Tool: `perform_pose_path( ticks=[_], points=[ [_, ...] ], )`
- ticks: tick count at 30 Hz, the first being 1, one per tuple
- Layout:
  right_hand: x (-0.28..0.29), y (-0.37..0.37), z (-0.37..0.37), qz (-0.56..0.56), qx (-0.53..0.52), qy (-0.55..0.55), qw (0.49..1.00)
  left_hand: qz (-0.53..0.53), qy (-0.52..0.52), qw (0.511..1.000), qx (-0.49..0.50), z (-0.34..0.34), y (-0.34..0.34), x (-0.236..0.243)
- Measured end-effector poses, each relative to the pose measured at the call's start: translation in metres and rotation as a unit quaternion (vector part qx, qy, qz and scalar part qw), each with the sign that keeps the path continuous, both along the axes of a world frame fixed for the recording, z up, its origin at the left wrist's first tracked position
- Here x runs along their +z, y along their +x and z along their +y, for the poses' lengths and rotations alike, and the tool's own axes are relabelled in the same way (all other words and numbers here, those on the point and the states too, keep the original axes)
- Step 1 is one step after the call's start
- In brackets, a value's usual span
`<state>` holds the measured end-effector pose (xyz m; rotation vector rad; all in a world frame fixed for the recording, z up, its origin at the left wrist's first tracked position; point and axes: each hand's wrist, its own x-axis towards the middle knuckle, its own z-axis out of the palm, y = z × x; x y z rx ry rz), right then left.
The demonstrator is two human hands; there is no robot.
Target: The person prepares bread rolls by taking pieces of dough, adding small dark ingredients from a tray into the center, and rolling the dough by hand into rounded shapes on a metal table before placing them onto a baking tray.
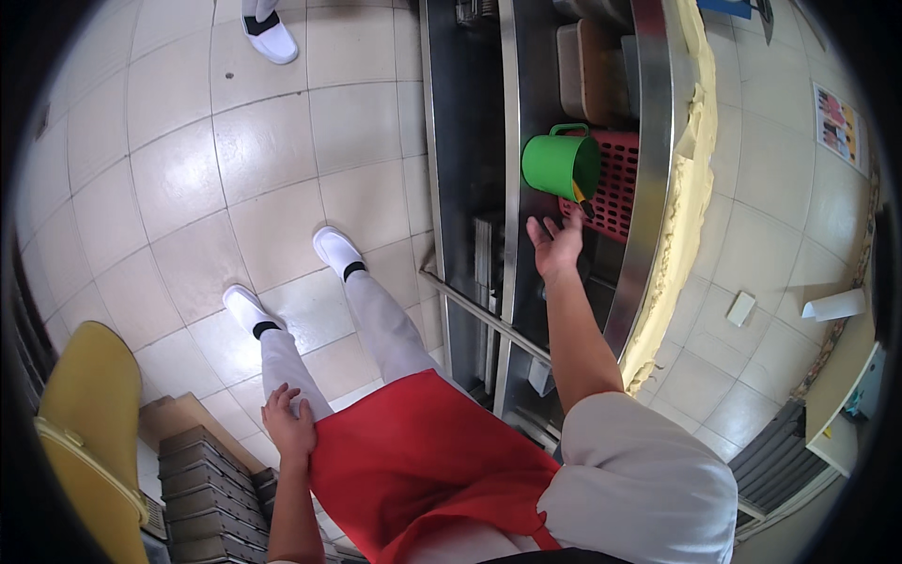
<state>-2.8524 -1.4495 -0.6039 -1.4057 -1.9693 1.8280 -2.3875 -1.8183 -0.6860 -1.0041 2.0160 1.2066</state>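
Observation:
My right hand (559,240) reaches over a steel shelf unit, fingers apart and holding nothing, just below a yellow-and-black handled tool (583,201). That tool lies at the base of a green plastic mug (554,164), which rests partly on a red perforated plastic basket (615,183); whether my fingertips touch the tool I cannot tell. My left hand (289,423) hangs open beside the red apron (418,461) over my thigh, with its fingers spread and empty.
Plastic tubs (587,70) sit farther along the steel unit (512,282), which has a rail (484,315) across it. A yellow padded object (89,395) and stacked metal tins (207,489) flank me at lower left. Another person's foot (271,39) is on the tiled floor (169,169).

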Motion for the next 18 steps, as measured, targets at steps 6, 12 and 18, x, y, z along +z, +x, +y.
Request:
perform_pose_path(
  ticks=[6,12,18],
  points=[
    [-0.015,-0.053,0.041,0.143,0.033,-0.225,0.963,0.0,-0.004,1.0,-0.024,-0.009,-0.012,-0.002],
    [-0.036,-0.114,0.035,0.172,0.063,-0.181,0.966,0.034,0.001,0.998,-0.051,-0.02,-0.033,-0.005],
    [-0.036,-0.206,-0.013,0.159,0.125,-0.202,0.958,-0.007,-0.061,0.998,-0.032,-0.043,-0.051,-0.012]
  ],
)
